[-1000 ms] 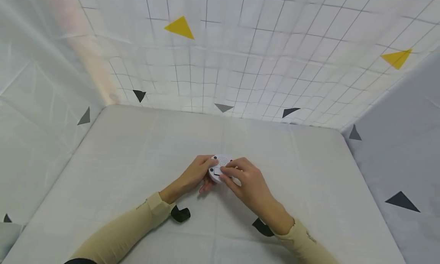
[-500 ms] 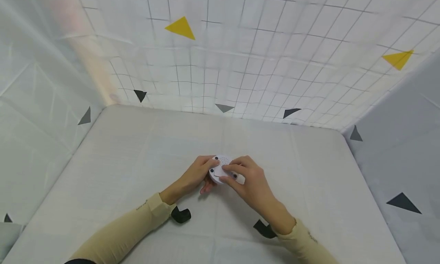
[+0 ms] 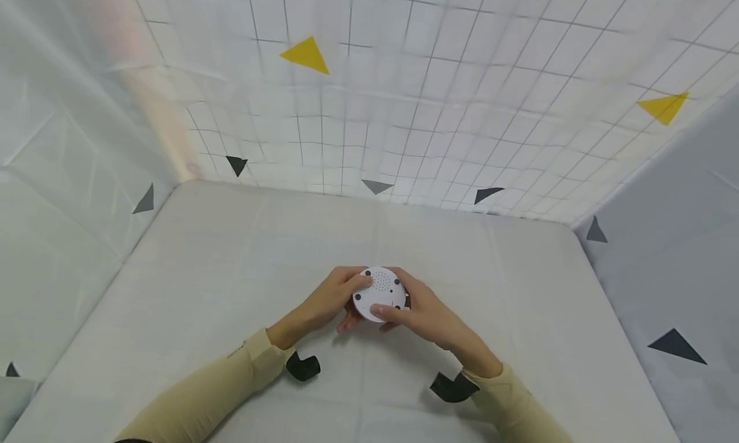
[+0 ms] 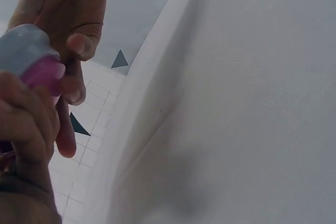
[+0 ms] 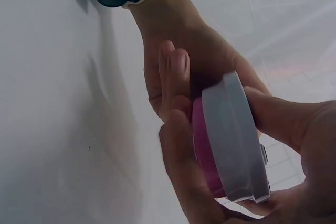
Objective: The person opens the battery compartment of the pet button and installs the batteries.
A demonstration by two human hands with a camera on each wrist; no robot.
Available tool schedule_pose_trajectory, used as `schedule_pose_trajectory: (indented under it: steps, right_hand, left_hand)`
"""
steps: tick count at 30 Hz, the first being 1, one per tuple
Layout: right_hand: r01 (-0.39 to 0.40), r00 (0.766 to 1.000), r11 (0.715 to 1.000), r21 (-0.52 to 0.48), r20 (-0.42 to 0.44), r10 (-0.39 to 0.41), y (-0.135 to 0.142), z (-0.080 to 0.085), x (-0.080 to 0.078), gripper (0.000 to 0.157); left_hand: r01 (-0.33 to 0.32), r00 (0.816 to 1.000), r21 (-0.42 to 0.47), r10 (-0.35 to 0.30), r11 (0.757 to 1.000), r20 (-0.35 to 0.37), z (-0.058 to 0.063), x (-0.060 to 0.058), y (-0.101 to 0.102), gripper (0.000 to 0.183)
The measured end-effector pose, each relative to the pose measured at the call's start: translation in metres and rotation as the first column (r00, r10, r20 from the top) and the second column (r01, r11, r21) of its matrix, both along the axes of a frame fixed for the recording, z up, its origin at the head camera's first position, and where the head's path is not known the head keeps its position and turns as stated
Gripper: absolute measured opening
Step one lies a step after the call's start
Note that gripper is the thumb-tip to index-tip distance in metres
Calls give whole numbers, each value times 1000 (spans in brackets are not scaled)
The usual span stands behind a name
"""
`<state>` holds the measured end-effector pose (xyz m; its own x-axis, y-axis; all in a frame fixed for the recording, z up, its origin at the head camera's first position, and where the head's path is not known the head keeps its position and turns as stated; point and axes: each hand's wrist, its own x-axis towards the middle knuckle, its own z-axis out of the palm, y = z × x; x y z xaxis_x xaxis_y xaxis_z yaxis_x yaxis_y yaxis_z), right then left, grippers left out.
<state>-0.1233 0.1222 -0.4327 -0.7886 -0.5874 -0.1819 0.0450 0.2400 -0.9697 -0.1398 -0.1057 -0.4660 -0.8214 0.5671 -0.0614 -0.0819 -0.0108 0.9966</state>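
Note:
A round white device [image 3: 381,294] with a patch of small speaker holes and dark rubber feet is held between both hands above the white surface. The left hand [image 3: 326,302] grips its left side, thumb on the face by the holes and fingers beneath. On the right side, the right hand [image 3: 430,311] holds it with the thumb over the lower edge. In the right wrist view the device [image 5: 231,140] stands edge-on, showing a white rim and a pink underside. Fingers partly cover the white and pink device [image 4: 26,51] in the left wrist view.
A white cloth-like surface [image 3: 242,250] lies below the hands. White sheet walls surround it, the back wall [image 3: 450,109] bearing grid lines and yellow and dark triangles. Black wrist-worn pieces [image 3: 303,367] sit under the beige sleeves [image 3: 213,385].
The right hand's fingertips have left the flat panel on the device's face. That hand now holds the device's right edge, thumb on top. The left hand keeps its grip.

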Motion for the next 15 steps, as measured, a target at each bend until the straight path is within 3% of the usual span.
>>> schedule_pose_trajectory:
  steps: [8, 15]
  right_hand:
    - [57, 998, 998, 11, -28, -57, -5, 0, 3, 60]
    - [110, 991, 993, 44, -77, -107, -7, -6, 2, 56]
  left_hand:
    - [-9, 1000, 9, 9, 1000, -6, -2, -1, -2, 33]
    - [-7, 1000, 34, 6, 999, 31, -9, -6, -3, 29]
